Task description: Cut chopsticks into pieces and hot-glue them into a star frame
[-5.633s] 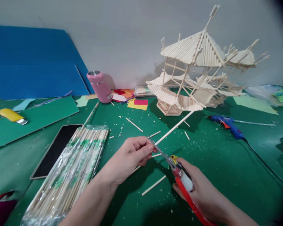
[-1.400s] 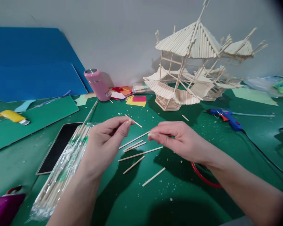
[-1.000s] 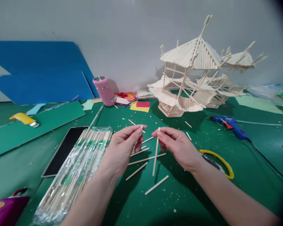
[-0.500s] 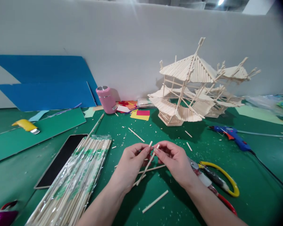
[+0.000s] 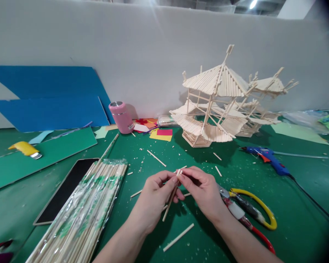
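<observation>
My left hand (image 5: 158,191) and my right hand (image 5: 201,188) meet over the green table, fingertips close together. Between them are thin wooden sticks (image 5: 168,205), held side by side with their upper ends nearly level and their lower ends pointing down toward me. Each hand pinches with thumb and fingers; the fingers partly hide the sticks. Beneath the hands lie more sticks, partly covered. One loose stick (image 5: 178,237) rests on the table in front of my wrists. Close to my right wrist are pliers (image 5: 237,210) with one yellow and one red handle.
A plastic-wrapped bundle of sticks (image 5: 82,212) lies at left over a black tablet-like panel (image 5: 67,190). A yellow cutter (image 5: 24,149) rests on green board. Behind stand a pink flask (image 5: 121,118) and a wooden stick pavilion (image 5: 205,126). A blue glue gun (image 5: 268,157) with cord lies right.
My hands have drawn closer together. The sticks in them, apart at an angle before, now lie alongside each other. The view has shifted slightly.
</observation>
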Available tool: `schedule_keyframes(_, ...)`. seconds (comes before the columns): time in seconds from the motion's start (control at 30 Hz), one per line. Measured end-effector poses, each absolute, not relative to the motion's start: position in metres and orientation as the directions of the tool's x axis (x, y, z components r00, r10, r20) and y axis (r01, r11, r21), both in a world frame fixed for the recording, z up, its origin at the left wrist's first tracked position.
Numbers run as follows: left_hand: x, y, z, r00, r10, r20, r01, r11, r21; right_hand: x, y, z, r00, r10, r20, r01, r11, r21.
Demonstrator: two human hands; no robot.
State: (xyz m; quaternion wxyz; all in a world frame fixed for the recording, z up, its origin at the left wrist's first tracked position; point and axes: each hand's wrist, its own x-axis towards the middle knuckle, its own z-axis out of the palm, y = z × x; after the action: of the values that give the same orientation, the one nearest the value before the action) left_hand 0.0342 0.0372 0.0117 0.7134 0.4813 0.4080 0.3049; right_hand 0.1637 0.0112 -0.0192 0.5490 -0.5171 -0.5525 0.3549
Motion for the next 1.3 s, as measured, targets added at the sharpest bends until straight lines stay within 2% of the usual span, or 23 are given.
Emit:
schedule_keyframes(0.2,0.035,0.036,0.013,0.492,0.818,-0.299,-0.09,0.389,0.917,0.164,0.01,-0.018,0.148,0.961,0.233,0.146,0.212,-0.966)
schedule_keyframes(0.63,0.036,0.034,0.011,0.447,0.848,-0.285,-0.043,0.338,0.94,0.164,0.011,-0.016,0.154,0.964,0.218,0.115,0.202,-0.973)
schedule_keyframes(0.77,0.036,0.033,0.012,0.441,0.849,-0.291,0.004,0.322,0.947,0.162,0.01,-0.014,0.182,0.969,0.168,0.077,0.156,-0.985)
schedule_keyframes(1.1,0.036,0.036,0.006,0.604,0.687,-0.404,-0.087,0.561,0.823,0.164,0.013,-0.016,0.316,0.948,0.025,-0.063,0.047,-0.997)
schedule_keyframes(1.3,0.035,0.035,0.001,0.673,0.624,-0.396,-0.06,0.58,0.812,0.172,0.016,-0.016,0.391,0.92,0.019,-0.065,0.048,-0.997)
